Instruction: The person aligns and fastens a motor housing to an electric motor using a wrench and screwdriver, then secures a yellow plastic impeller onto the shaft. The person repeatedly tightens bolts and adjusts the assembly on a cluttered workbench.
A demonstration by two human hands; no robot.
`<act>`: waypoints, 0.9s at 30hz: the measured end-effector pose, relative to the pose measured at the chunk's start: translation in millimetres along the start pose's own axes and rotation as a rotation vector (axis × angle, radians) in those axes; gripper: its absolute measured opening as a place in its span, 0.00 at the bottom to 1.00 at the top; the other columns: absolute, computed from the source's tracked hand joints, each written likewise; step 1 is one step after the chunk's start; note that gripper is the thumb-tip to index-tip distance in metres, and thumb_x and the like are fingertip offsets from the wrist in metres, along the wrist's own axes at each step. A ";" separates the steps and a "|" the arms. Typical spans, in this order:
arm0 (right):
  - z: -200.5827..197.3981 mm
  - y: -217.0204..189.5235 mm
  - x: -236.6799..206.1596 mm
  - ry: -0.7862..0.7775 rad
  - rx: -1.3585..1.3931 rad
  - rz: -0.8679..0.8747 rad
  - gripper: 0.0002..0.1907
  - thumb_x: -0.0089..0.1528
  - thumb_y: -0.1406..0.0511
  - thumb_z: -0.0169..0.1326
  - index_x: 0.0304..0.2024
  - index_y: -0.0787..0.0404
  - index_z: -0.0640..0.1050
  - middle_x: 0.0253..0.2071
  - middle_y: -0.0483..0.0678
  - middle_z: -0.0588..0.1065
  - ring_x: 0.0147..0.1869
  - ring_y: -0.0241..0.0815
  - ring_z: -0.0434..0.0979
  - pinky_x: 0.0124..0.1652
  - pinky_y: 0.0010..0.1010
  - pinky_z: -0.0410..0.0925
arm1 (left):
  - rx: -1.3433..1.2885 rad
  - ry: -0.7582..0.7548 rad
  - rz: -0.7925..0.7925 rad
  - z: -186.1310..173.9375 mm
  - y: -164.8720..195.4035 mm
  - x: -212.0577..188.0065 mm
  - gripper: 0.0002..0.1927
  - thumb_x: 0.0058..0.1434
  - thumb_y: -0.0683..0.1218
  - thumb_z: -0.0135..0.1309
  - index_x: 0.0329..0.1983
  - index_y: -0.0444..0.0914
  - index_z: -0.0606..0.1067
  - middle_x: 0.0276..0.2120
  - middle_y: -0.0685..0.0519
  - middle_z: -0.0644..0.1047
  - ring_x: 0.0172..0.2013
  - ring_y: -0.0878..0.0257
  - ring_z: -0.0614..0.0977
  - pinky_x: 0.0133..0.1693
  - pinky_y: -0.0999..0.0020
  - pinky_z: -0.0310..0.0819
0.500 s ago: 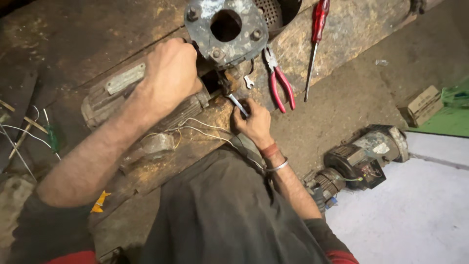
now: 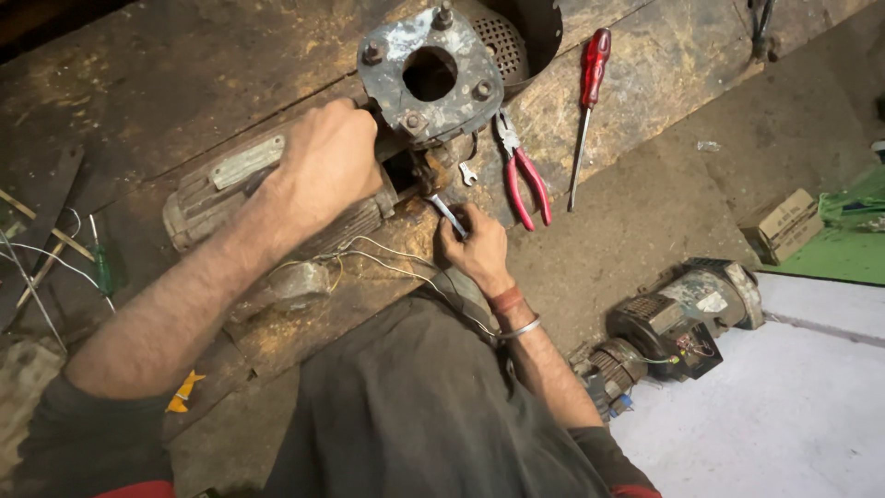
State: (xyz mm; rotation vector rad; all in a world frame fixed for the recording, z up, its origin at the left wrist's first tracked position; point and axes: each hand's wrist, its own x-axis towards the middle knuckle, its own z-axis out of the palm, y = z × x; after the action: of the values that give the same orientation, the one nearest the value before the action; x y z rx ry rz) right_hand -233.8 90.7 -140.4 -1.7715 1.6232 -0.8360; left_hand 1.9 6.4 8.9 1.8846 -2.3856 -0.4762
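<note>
- The left hand (image 2: 327,166) is lying palm-down over the ribbed grey motor body (image 2: 267,207), fingers curled round its top and pressing it to the worn wooden bench (image 2: 184,83).
- The right hand (image 2: 475,244) is closed on a small metal spanner (image 2: 449,214), whose long axis is running up and to the left from that hand — its tip is meeting the dark opening just right of the left hand; whether it is seated on a nut there is hard to tell.
- The right hand is the nearer one to that opening.
- A pale rectangular plate (image 2: 244,161) is sitting on the motor just left of the left hand.
- Beyond the right hand, red-handled pliers (image 2: 525,171) and a red screwdriver (image 2: 587,101) are lying side by side.
- Far to the right of the right hand, a small brown cardboard box (image 2: 784,224) is resting on the floor.
</note>
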 end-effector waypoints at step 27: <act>-17.6 -25.8 -8.1 0.026 0.250 0.169 0.10 0.69 0.63 0.55 0.43 0.63 0.82 0.26 0.50 0.76 0.28 0.41 0.75 0.30 0.30 0.68 | 0.046 0.087 0.142 -5.5 -8.6 -15.8 0.07 0.53 0.38 0.59 0.34 0.29 0.79 0.42 0.36 0.75 0.36 0.41 0.82 0.36 0.50 0.80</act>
State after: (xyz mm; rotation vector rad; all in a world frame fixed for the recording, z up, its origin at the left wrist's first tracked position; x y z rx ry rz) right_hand -231.8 100.7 -109.8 -1.4362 1.5831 -0.9403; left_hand 15.3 18.6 13.9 1.6997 -2.4706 -0.3237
